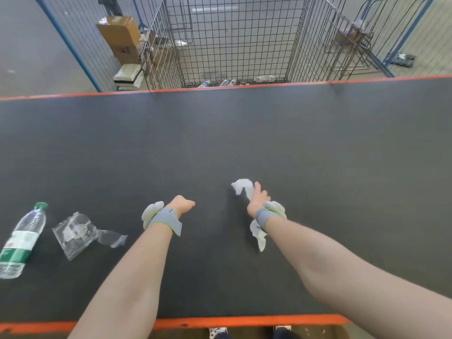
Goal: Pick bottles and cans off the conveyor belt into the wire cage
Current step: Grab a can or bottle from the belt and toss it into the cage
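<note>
- The conveyor belt [244,143] is a wide dark mat edged in orange on both the near and far sides, and both bare forearms reach out over it from the near edge
- The left hand [182,205] hovers over the middle of the belt with its fingers curled loosely inward; nothing shows in it, and a grey wrist strap [166,217] with a pale pod wraps the wrist
- The right hand [258,200] is closed around a crumpled clear plastic bottle [242,187], whose pale, crushed body sticks out beyond the fingers at the far end and trails below the wrist at the near end (whether it touches the belt I cannot tell)
- A second grey strap [265,216] with the same pale pod sits on the right wrist
- At the left edge of the belt lies a water bottle [22,241] on its side, green cap pointing away, with a green and white label
- Just beside it, to the right, lies a flattened clear plastic package [75,234], apart from both hands
- The wire cage [234,40] stands beyond the far orange edge, open at the top, and a few clear bottles [227,82] lie on its floor near the belt side
- To the left of the cage, cardboard boxes [119,37] are stacked against a blue-framed mesh panel
- Two shoes [217,332] show under the near edge
</note>
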`<state>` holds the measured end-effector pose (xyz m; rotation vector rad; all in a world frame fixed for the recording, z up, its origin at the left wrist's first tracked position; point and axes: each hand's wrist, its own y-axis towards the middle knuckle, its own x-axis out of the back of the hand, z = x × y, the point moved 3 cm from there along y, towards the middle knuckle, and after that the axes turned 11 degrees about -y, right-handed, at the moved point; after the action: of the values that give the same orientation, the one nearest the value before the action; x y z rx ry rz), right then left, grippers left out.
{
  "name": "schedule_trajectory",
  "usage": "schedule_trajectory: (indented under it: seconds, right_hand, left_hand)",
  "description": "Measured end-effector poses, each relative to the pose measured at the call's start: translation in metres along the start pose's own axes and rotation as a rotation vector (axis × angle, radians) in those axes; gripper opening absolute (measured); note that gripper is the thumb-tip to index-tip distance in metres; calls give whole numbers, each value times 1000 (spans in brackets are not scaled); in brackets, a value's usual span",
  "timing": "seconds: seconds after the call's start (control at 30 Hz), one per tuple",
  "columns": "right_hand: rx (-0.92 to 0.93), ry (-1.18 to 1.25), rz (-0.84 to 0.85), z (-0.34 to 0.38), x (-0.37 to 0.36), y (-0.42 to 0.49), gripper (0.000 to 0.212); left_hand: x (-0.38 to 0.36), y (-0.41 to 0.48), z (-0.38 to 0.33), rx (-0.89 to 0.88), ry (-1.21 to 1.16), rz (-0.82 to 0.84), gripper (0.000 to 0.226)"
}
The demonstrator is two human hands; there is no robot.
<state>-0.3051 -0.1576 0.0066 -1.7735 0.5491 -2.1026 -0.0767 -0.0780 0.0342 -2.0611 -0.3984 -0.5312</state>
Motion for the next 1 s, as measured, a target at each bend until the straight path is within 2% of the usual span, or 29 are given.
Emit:
schedule_trajectory:
  seconds: [0.07,0.13,0.33,0.5,0.67,0.83,1.0]
  right_hand:
    - [-20,-26,-11,-7,10,3,81]
    - [7,-14,27,-7,13,3,87]
    - [103,-72,129,19,-3,-27,87]
    - [285,-29,302,53,-35,-42,97]
    - [473,-11,384,81,-50,-54,100]
    - [473,25,354,96,-53,-49,97]
    - [395,72,278,88,-40,-25,91]
  left_hand:
    - [1,-4,6,-19,5,-31,59]
    - [3,-6,13,-29,30,-65,63]
    - [11,-13,40,-13,160,-169,72]
    - [32,-9,73,28,188,-261,74]
    - [48,-6,98,91,166,-373,79]
    - [46,4,120,186,118,-303,95]
    - [29,16,94,154,-27,-161,90]
